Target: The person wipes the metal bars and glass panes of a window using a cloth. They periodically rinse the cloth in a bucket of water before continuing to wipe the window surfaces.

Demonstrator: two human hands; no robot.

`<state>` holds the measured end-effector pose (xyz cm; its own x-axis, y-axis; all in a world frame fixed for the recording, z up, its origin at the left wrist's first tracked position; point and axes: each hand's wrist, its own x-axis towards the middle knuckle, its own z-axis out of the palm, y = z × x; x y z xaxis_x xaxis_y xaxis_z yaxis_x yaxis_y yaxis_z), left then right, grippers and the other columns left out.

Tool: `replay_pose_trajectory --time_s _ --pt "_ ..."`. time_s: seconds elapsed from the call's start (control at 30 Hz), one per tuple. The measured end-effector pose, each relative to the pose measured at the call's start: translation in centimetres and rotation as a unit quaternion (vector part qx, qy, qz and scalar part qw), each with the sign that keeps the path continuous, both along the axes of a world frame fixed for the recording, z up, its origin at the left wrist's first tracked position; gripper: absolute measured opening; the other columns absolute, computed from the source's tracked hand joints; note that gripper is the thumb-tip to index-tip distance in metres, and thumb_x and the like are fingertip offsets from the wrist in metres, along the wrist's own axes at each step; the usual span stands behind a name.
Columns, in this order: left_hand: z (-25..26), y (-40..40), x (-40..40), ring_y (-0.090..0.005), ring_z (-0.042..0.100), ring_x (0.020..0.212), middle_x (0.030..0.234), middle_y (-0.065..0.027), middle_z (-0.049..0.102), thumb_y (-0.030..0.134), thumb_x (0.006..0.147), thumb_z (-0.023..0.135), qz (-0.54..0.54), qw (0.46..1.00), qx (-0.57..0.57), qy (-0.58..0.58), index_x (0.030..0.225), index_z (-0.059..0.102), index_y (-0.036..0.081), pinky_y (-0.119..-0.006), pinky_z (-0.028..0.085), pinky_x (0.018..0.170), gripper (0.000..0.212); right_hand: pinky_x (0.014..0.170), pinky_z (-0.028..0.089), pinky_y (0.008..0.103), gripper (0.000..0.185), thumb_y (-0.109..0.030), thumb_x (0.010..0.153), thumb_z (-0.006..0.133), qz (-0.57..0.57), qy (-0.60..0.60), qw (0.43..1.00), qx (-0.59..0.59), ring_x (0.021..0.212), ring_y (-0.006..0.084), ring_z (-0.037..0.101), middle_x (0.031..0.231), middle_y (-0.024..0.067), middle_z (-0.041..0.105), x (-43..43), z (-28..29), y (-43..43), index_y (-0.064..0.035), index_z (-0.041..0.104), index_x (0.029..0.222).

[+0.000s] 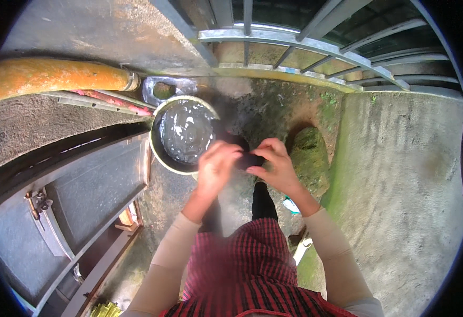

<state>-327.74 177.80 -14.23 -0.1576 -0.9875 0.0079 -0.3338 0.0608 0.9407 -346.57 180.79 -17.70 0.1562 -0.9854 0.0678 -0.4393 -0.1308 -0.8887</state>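
A dark piece of fabric (251,159), possibly a sock, is stretched between my hands in front of my body. My left hand (217,160) grips its left side, slightly blurred. At its other end, the thumb and fingers of my right hand (275,162) pinch the cloth. Part of the fabric extends up and left, near the rim of a round bucket (155,156). Rippling water (186,130) with bright reflections fills much of that bucket, just left of my hands.
A mossy stone (310,158) lies on the ground to the right, beside a concrete wall (398,178). An orange pipe (61,75) runs along the upper left. Metal bars (275,37) cross the far side; a metal door (92,198) with a bolt stands left.
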Motion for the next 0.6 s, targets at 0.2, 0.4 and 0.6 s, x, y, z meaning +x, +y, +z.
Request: replay_pose_trajectory --time_s 0.2,0.4,0.6 --pt "-0.3 0.7 -4.5 -0.028 0.061 0.077 0.087 -0.011 0.063 0.013 0.071 0.075 -0.091 0.995 0.022 -0.041 0.097 0.065 0.005 -0.035 0.05 0.069 0.029 0.081 0.047 0.0326 0.025 0.008 0.059 0.073 -0.094 -0.094 0.99 0.042 0.096 0.0233 0.058 0.104 0.0102 0.059 -6.5 3.1 0.6 -0.002 0.058 0.078" --pt "-1.3 1.1 -5.6 -0.0327 0.059 0.085 0.092 -0.0129 0.058 0.005 0.063 0.077 -0.159 0.976 0.014 -0.15 0.092 0.06 0.001 -0.038 0.049 0.076 0.034 0.078 0.048 0.0323 0.027 0.009 0.061 0.072 -0.09 -0.117 0.988 0.035 0.09 0.0243 0.06 0.096 0.0116 0.062 -8.4 3.8 1.4 -0.0013 0.055 0.081" --pt "-1.1 -1.4 -6.4 -0.032 0.056 0.093 0.087 -0.0103 0.061 -0.013 0.059 0.059 -0.151 0.976 0.016 -0.154 0.083 0.067 0.005 -0.037 0.046 0.086 0.031 0.073 0.048 0.0306 0.023 0.007 0.066 0.07 -0.139 -0.102 0.982 0.083 0.085 0.0231 0.06 0.09 0.0087 0.061 -9.3 3.5 1.9 -0.002 0.058 0.084"
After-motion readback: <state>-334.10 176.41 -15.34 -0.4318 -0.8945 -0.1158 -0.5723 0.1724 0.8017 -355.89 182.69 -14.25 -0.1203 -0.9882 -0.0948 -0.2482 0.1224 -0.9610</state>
